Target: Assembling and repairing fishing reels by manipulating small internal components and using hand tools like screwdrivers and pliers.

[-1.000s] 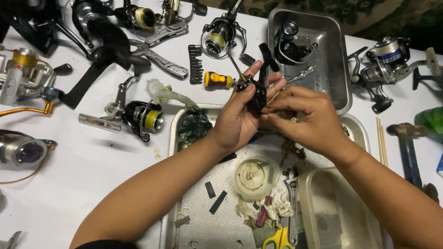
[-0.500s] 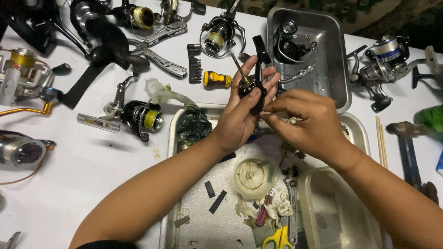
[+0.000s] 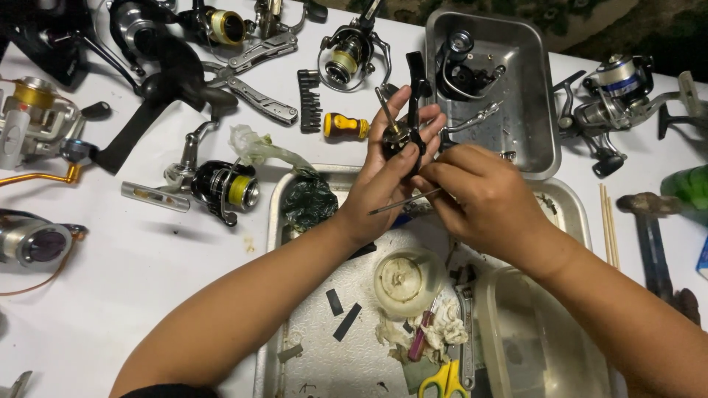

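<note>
Left hand (image 3: 387, 180) grips a black reel body (image 3: 410, 125), fingers wrapped round it, thumb on the near side; a thin shaft sticks up out of the part past the fingertips. Right hand (image 3: 479, 195) is pinched on a thin metal pick (image 3: 404, 201), knuckles touching the left hand, tool tip pointing back toward the left wrist. Both hands sit above the big steel tray (image 3: 274, 221).

Just below the hands in that tray: a whitish round spool (image 3: 402, 280), rag scraps (image 3: 442, 332), small black strips (image 3: 345, 321), yellow-handled scissors (image 3: 441, 381) at the near edge. Clear plastic tub (image 3: 531, 346) under the right forearm. Dark crumpled bag (image 3: 310, 200) just left of the left wrist.

Beyond the fingertips: smaller steel tray (image 3: 531, 96) with reel parts inside. Left of the left hand: yellow stubby driver handle (image 3: 345, 126), black bit holder (image 3: 310, 99), multitool (image 3: 254, 81), spinning reel with yellow spool (image 3: 221, 184). Right of the right hand: wooden sticks (image 3: 607, 225), a hammer (image 3: 649, 236), another silver reel (image 3: 612, 99) farther out.
</note>
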